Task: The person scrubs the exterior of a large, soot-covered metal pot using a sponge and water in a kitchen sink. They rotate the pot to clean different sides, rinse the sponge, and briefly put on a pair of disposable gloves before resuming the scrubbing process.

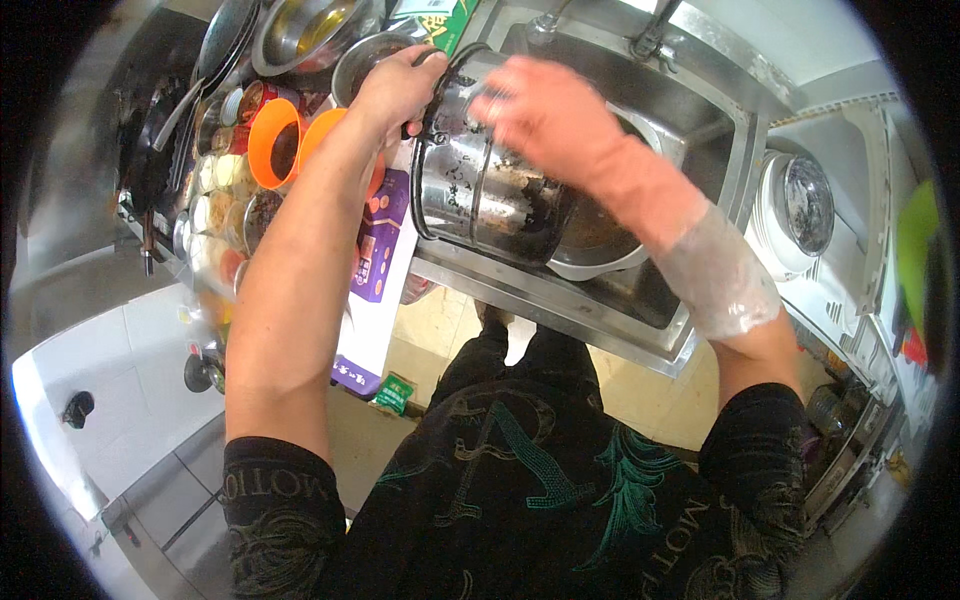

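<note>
A metal pot (457, 180) with black scorched patches lies tilted on its side over the front left of the sink. My left hand (401, 86), bare, grips a dark handle at the pot's rim. My right hand (551, 112) wears a pink rubber glove with a translucent cuff. It is blurred by motion against the upper side of the pot, fingers bent; whether it holds anything cannot be seen. Below and behind the pot, a white basin (600, 268) with brownish liquid sits in the stainless steel sink (709, 161), partly hidden.
Left of the sink stand metal bowls (274, 56), orange containers (259, 154), several jars (210, 214) and a purple box (384, 240). Faucets (645, 45) rise at the sink's back. Stacked white dishes (772, 217) stand on the right. My legs are against the sink's front edge (510, 292).
</note>
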Motion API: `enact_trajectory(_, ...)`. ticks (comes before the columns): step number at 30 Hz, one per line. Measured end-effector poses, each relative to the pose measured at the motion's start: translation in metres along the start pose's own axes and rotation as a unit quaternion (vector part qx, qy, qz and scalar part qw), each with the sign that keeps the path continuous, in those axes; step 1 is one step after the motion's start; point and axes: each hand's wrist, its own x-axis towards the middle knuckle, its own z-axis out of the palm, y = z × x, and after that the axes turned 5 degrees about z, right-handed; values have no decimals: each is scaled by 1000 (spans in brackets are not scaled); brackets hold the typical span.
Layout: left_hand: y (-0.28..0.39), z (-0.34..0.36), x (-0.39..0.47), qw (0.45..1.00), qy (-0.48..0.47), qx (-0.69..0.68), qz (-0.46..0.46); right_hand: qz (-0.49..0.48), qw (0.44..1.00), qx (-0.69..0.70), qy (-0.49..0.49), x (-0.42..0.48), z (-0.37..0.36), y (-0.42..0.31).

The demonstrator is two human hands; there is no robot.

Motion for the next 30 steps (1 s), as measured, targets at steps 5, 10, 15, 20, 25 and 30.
enact_trajectory(5, 0, -2, 1, 1000, -14, -20, 7, 76, 997, -3, 24, 0, 1, 28)
enact_trajectory(10, 0, 0, 0, 1000, -6, 3, 1, -45, 998, 40, -24, -7, -5, -8)
enact_trajectory(15, 2, 3, -4, 1000, 3, -10, -2, 13, 999, 6, -38, 5, 0, 5)
enact_trajectory(20, -3, 5, 4, 999, -14, -29, 6, 123, 991, 23, 37, -11, 13, 56)
enact_trajectory(25, -2, -6, 5, 996, -31, -88, -5, 377, 694, 579, 201, -45, -2, 80)
enact_trajectory(30, 2, -2, -4, 991, 8, -118, -57, 430, 507, 718, 208, -113, 21, 101)
